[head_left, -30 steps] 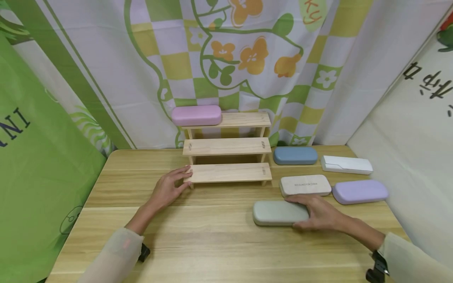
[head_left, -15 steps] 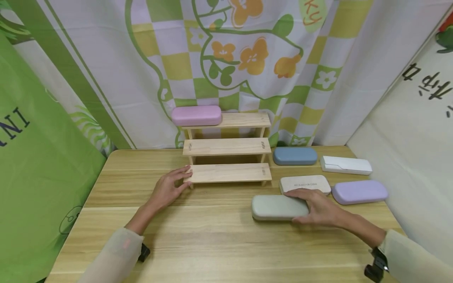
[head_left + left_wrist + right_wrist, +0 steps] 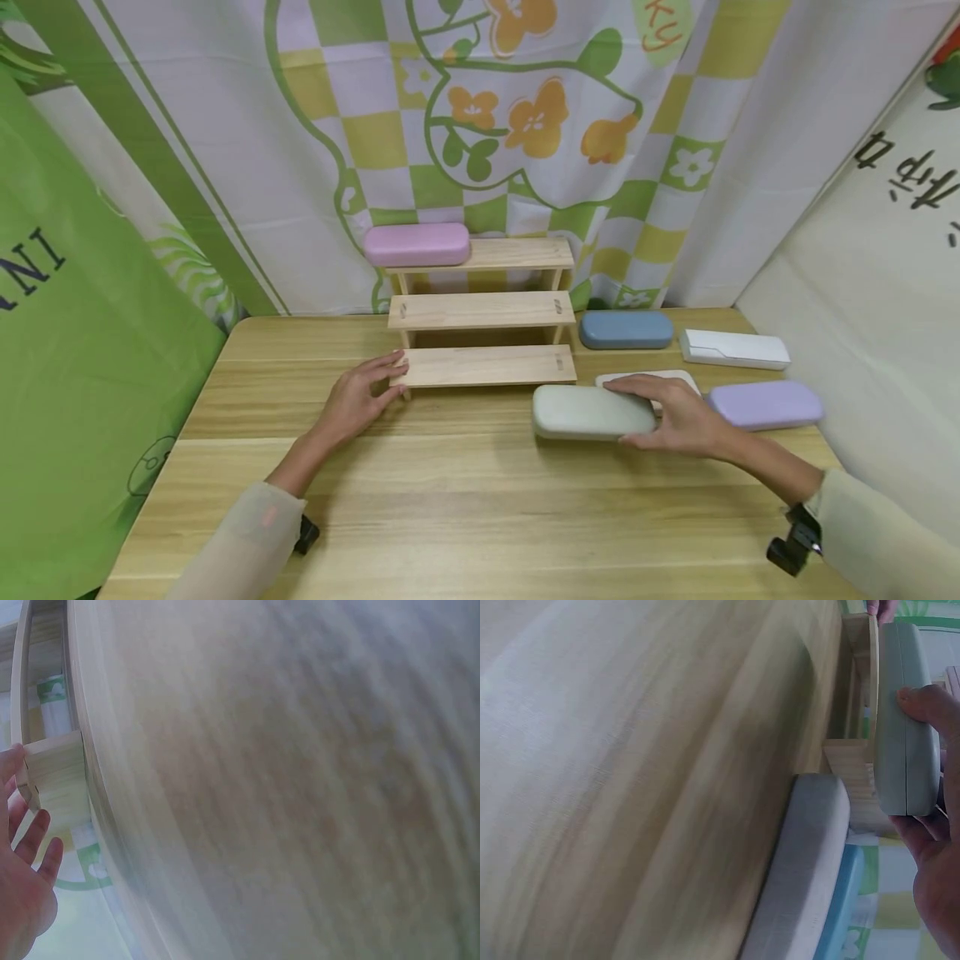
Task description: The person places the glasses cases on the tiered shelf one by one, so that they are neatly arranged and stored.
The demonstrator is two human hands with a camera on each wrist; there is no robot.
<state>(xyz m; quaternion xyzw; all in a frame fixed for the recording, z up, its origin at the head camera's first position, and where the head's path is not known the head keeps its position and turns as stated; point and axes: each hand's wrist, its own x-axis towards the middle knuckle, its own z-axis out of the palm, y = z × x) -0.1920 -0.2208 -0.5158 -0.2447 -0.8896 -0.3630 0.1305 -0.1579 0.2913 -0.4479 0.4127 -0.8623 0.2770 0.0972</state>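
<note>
My right hand (image 3: pixel 682 421) grips the right end of a pale grey-green glasses case (image 3: pixel 577 412), thumb on the near side and fingers on the far side. In the right wrist view the same case (image 3: pixel 900 765) is lifted above the table, level with the lowest shelf. My left hand (image 3: pixel 351 407) holds the left end of the lowest shelf of a three-tier wooden stand (image 3: pixel 487 367). In the left wrist view its fingers (image 3: pixel 33 837) are at the board's corner. A pink glasses case (image 3: pixel 417 245) lies on the left of the top shelf.
Right of the stand lie a blue case (image 3: pixel 627 330), a white case (image 3: pixel 735 349) and a lilac case (image 3: pixel 765 405). A cream case (image 3: pixel 686 380) is partly hidden behind my right hand. A patterned curtain (image 3: pixel 375 100) hangs close behind the stand.
My right hand has raised the grey-green glasses case and moved it away from me, so it now overlaps the cream case's edge. The left hand has stayed still.
</note>
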